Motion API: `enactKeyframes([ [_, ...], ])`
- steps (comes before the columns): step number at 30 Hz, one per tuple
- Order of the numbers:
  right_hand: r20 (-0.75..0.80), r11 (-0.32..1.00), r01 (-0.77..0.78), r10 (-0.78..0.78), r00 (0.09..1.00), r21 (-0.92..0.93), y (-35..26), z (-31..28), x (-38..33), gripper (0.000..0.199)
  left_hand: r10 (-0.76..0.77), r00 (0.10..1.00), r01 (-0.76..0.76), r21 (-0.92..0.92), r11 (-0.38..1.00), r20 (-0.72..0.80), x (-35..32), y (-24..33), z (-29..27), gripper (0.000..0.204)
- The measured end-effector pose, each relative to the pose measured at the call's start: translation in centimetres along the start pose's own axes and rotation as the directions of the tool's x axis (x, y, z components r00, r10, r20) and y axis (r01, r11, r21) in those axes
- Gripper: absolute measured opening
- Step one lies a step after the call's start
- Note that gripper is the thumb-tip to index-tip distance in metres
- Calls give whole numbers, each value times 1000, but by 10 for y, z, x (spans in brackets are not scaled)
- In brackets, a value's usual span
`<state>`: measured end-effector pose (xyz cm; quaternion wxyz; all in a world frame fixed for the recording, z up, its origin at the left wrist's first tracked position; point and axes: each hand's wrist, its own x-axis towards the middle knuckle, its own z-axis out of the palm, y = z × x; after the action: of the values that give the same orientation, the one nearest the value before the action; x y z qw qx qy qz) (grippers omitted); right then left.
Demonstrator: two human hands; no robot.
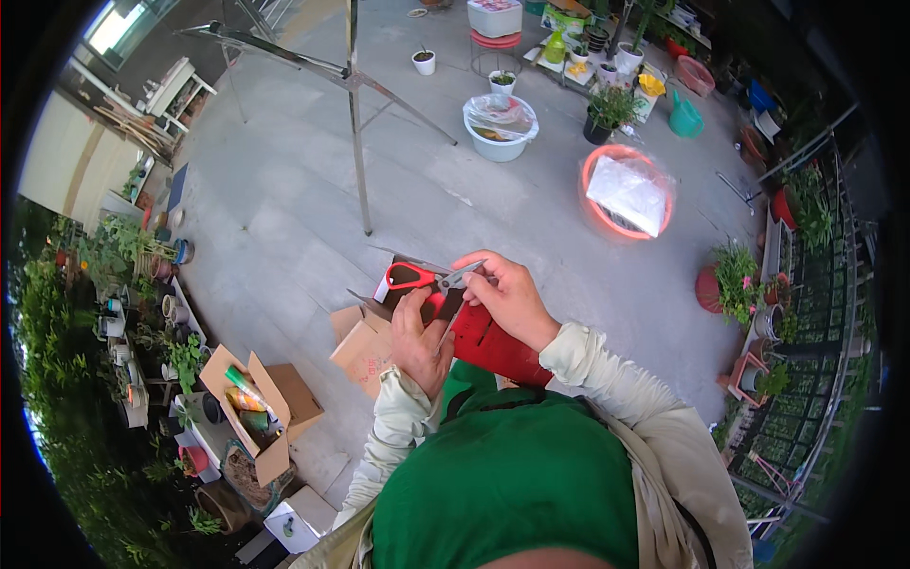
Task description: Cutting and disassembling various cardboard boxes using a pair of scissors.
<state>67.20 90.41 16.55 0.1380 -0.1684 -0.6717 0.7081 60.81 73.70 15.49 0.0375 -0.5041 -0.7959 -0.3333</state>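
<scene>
Red-handled scissors (409, 276) with short grey blades are held in front of my body, handles to the left and blade tips to the right. My right hand (510, 303) pinches the grey blade part between thumb and fingers. My left hand (419, 339) is curled at the lower handle, its fingertips against the red loop; part of that grip is hidden. Below the hands is a red box-like thing (498, 346) with dark slots, close against my green apron. An open cardboard box (362, 353) stands beside and behind my left hand.
Another open carton (268, 403) with packets stands at lower left. A metal stand (358, 142) rises ahead. Beyond are a white basin (500, 142), an orange tub (626, 223) under plastic film, and potted plants (611, 112). A railing (806, 398) lines the right side.
</scene>
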Motion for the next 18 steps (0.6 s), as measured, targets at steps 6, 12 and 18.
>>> enactKeyframes([
  [6, -62, 996, 51, -47, 997, 72, -5, -13, 111, 18, -117, 991, 113, -55, 992, -63, 56, -76, 8, 23],
  [12, -72, 994, 99, -96, 993, 40, -42, 4, 247, 18, -223, 969, 218, -54, 974, -105, 112, -170, -12, 23],
  [18, -137, 964, 264, -267, 954, -40, -63, 23, 354, 17, -380, 913, 377, -49, 925, -150, 139, -234, -40, 21],
])
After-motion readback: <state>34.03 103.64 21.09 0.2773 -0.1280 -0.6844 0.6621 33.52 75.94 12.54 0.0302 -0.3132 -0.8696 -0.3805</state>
